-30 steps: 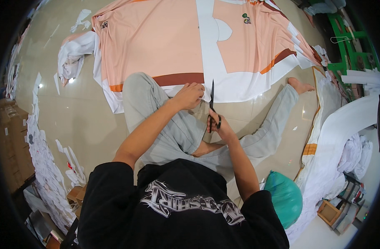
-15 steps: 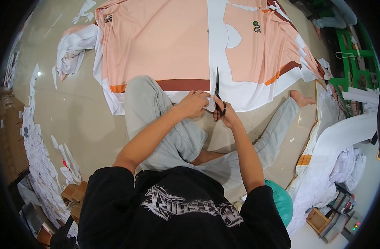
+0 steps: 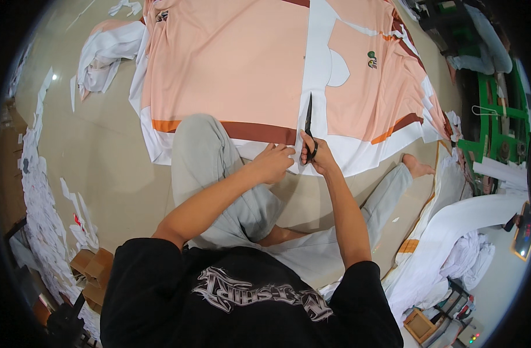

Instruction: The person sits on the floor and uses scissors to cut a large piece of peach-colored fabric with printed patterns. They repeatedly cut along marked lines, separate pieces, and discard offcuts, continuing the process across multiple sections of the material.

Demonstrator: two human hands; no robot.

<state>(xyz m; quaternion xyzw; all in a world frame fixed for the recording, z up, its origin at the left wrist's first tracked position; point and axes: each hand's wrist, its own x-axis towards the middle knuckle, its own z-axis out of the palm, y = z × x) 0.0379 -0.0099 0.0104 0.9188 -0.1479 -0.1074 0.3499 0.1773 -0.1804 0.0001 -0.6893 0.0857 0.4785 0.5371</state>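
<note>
Wears a black T-shirt (image 3: 248,322) with short, loose sleeves (image 3: 139,269) ending behind the fingers (image 3: 282,149). Carries ornate silvery lettering (image 3: 213,285) across the chest, also behind them. Wears pale grey trousers (image 3: 200,153) left and right of them.

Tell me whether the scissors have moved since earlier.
Yes, forward: the tip of the scissors has gone from beside the brown band at their left to beyond it.

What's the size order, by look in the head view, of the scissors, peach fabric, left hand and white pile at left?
1. Peach fabric, by far
2. White pile
3. Scissors and left hand, not ranked: the scissors look longer, the hand broader.
</note>
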